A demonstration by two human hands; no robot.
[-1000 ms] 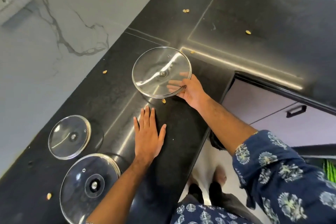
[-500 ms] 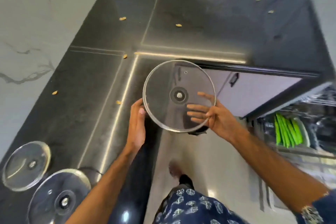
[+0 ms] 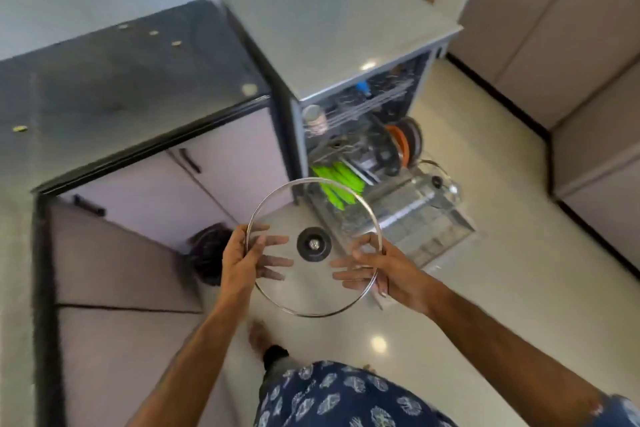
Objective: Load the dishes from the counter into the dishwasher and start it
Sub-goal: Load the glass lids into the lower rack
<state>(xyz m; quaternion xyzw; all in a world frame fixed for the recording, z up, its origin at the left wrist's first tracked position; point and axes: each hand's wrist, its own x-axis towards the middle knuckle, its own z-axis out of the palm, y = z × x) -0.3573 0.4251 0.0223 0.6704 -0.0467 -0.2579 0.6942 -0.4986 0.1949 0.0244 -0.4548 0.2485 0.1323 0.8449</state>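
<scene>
**Glass lid held in the air before the open dishwasher**

The dishwasher [image 3: 346, 55] stands ahead of you, lower rack [image 3: 391, 204] pulled out over bare floor. The black tabletop [image 3: 121, 90] edge lies to your left. You hold the glass lid [image 3: 313, 284] by its rim: left hand [image 3: 242, 262] and right hand [image 3: 388, 270] pinch opposite edges, fingers [image 3: 273, 262] spread underneath.

Single head-worn wide-angle view, looking steeply down and forward. Closest: person's own forearms and patterned blue clothing at bottom edge. Black stone counter [image 3: 121, 87] upper left; open grey dishwasher [image 3: 346, 55] ahead, farther off. Edges blurred.
</scene>
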